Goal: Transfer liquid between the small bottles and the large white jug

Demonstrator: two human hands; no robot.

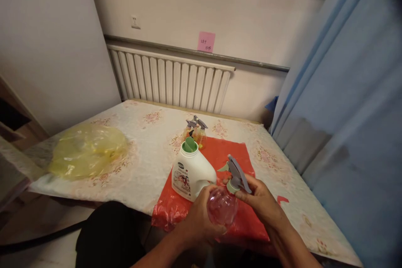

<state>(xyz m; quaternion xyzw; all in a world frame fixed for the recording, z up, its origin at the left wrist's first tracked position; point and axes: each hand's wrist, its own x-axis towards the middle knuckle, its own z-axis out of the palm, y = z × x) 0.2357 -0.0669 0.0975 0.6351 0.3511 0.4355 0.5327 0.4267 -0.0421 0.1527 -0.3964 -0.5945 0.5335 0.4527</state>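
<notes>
A round, clear pinkish spray bottle [222, 207] is held tilted above the red plastic sheet, near the table's front edge. My left hand [202, 213] wraps round its body from the left and below. The fingers of my right hand [259, 199] close on its grey trigger spray head [236, 175] at the pale collar; whether the head is fully seated I cannot tell. Just left of the bottle stands a white jug [191, 171] with a handle, a printed label and a green inner spout at its uncapped mouth. My left hand overlaps the jug's lower right side.
Behind the jug stand several spray bottles [201, 136] with grey heads. A red plastic sheet [234, 155] lies on the flowered tablecloth [150, 146]. At left is a crumpled yellow plastic bag [89, 150]. A blue curtain [345, 104] borders the right; a radiator [169, 77] lines the wall.
</notes>
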